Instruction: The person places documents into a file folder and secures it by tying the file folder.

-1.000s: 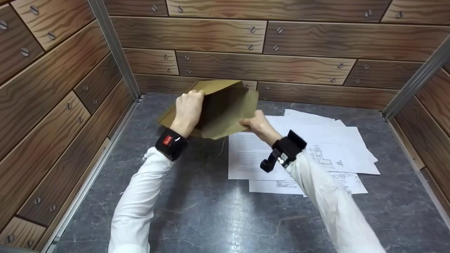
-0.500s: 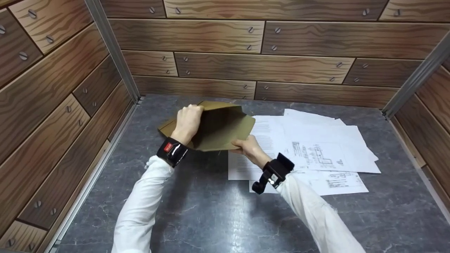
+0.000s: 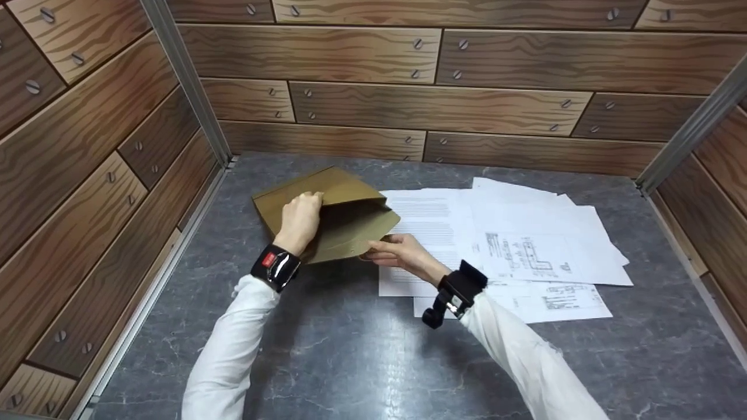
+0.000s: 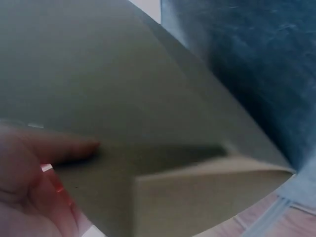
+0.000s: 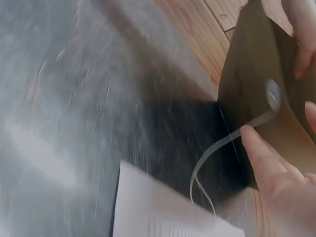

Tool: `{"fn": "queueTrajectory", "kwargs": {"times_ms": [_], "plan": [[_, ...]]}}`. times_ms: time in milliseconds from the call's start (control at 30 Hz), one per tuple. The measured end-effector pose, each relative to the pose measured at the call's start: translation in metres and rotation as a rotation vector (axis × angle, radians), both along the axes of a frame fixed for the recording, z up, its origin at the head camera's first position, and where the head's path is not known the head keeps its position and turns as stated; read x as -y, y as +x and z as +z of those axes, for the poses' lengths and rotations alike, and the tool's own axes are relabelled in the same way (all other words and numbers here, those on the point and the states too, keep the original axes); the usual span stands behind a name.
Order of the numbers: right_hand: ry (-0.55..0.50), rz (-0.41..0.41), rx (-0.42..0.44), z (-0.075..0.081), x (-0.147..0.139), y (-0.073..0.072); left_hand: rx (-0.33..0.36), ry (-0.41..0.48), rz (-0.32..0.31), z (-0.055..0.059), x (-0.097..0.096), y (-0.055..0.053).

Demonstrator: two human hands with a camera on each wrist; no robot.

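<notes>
A brown cardboard folder (image 3: pixel 344 186) is tilted above the table, its mouth gaping toward me. My left hand (image 3: pixel 300 220) grips the upper panel at its edge, thumb on the inner face in the left wrist view. At the lower panel's near edge, my right hand (image 3: pixel 408 255) holds on lightly, its fingers outside and thumb on the inner side. The right wrist view shows a pale tie string (image 5: pixel 210 153) running from a round eyelet (image 5: pixel 272 94) on the folder, past the right fingertips. Most of the folder's inside is dark.
Several printed paper sheets (image 3: pixel 543 233) lie overlapping on the grey table (image 3: pixel 350 361), right of the folder. Wood-patterned walls (image 3: pixel 373 105) with metal corner posts (image 3: pixel 187 76) enclose the back and sides.
The folder has come down and to the left, and its upper panel has lowered, narrowing the mouth. Both hands moved along with it; the right fingers look looser on the edge.
</notes>
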State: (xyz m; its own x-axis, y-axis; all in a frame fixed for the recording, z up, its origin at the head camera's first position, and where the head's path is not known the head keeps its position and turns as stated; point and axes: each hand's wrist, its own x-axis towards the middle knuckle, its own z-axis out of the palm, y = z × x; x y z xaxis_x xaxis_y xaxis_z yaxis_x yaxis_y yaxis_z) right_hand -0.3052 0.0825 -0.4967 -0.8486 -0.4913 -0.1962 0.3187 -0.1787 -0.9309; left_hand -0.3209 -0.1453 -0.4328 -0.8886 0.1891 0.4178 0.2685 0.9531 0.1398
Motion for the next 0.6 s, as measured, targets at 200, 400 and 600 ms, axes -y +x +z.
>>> {"fn": "queueTrajectory", "kwargs": {"times_ms": [200,400,600], "plan": [[0.142,-0.018,-0.06,0.002,-0.039,-0.005,0.054,0.01,0.053,-0.022,0.014,0.004],[0.257,-0.097,-0.08,0.001,-0.082,-0.01,0.077,0.019,0.076,-0.046,0.023,0.007],[0.321,-0.129,-0.05,-0.009,-0.114,-0.01,0.045,0.049,0.091,-0.068,0.029,0.009]]}}
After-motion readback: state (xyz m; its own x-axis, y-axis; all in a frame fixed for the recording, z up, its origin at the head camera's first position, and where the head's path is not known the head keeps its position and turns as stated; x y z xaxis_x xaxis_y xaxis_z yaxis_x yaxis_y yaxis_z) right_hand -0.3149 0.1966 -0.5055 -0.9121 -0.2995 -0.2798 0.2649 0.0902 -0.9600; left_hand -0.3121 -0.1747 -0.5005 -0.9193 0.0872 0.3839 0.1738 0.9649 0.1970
